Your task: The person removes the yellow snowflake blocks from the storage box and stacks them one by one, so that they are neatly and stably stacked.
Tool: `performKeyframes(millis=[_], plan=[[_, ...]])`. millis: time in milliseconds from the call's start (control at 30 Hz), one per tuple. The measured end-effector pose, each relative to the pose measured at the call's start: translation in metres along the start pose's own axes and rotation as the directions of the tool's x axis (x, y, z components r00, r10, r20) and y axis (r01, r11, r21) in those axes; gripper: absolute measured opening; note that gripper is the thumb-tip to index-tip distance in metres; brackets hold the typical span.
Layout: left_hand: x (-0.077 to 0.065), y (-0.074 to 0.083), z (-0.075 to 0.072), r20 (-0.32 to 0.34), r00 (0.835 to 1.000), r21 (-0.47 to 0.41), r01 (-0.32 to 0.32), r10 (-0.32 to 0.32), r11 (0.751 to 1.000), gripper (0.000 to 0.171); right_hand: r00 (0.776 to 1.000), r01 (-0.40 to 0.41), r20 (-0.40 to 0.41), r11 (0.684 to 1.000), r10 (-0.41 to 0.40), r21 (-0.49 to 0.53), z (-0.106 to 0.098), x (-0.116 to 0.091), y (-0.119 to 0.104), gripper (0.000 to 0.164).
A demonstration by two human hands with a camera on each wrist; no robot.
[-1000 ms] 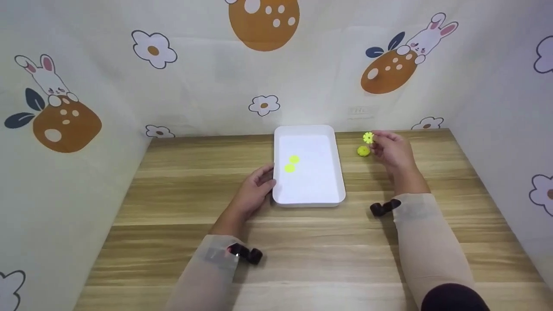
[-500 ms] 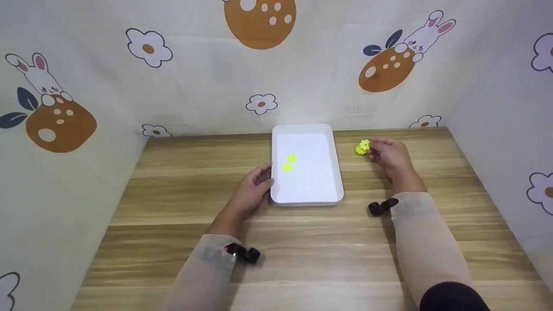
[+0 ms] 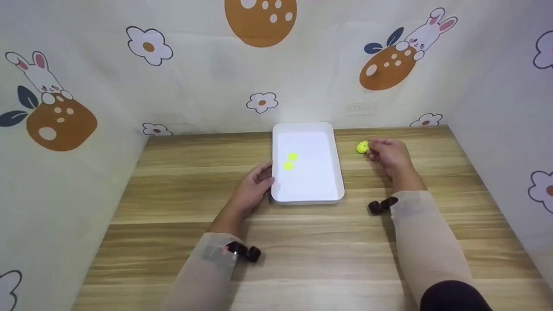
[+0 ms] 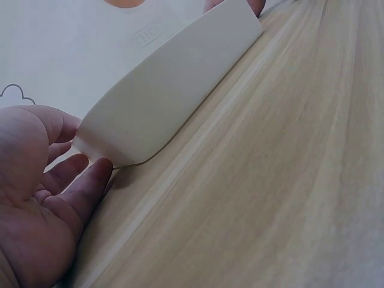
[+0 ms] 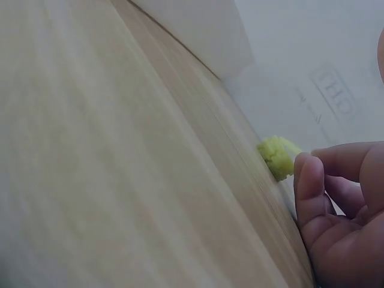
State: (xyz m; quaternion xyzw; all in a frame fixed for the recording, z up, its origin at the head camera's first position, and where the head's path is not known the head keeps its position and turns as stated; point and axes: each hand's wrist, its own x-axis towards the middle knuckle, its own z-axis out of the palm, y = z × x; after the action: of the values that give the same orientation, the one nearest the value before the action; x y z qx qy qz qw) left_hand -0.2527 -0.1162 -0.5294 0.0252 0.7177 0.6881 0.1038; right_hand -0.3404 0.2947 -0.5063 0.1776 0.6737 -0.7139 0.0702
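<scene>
My right hand (image 3: pixel 392 156) pinches a small bright yellow notched disc (image 3: pixel 366 145) between thumb and fingertips. The disc is right up against a small round yellow cluster (image 3: pixel 359 147) of similar pieces, right of the tray. In the right wrist view, the thumb and a finger meet at the edge of the ridged yellow cluster (image 5: pixel 278 157), close over the table. A white rectangular tray (image 3: pixel 309 195) lies in the middle. My left hand (image 3: pixel 252 190) touches the outside of its left wall, fingers and thumb loosely bent, as the left wrist view shows at the tray's corner (image 4: pixel 114 141).
Two flat yellow discs (image 3: pixel 290 161) lie inside the tray, left of its middle. The wood-grain table (image 3: pixel 311 250) ends at the back against a printed cloth wall (image 3: pixel 207 86), close behind the tray and the right hand. Cloth walls also flank both sides.
The right hand has lowered the notched disc from above and behind the yellow cluster onto it, so the two now overlap. The left hand and tray keep their places.
</scene>
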Motion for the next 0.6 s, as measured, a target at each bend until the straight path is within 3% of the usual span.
performKeyframes(millis=[367,600], plan=[[0.0003,0.0008,0.0018,-0.012,0.999,-0.010,-0.030,0.029,1.000,0.056,0.999,0.020,-0.028,0.999,-0.021,-0.045,0.0018,0.0003,0.0001,0.044],[0.0005,-0.0006,0.0005,-0.001,1.000,0.005,-0.006,0.006,1.000,0.056,0.999,0.019,-0.044,1.000,-0.019,0.015,0.0026,-0.0005,0.0000,0.043]])
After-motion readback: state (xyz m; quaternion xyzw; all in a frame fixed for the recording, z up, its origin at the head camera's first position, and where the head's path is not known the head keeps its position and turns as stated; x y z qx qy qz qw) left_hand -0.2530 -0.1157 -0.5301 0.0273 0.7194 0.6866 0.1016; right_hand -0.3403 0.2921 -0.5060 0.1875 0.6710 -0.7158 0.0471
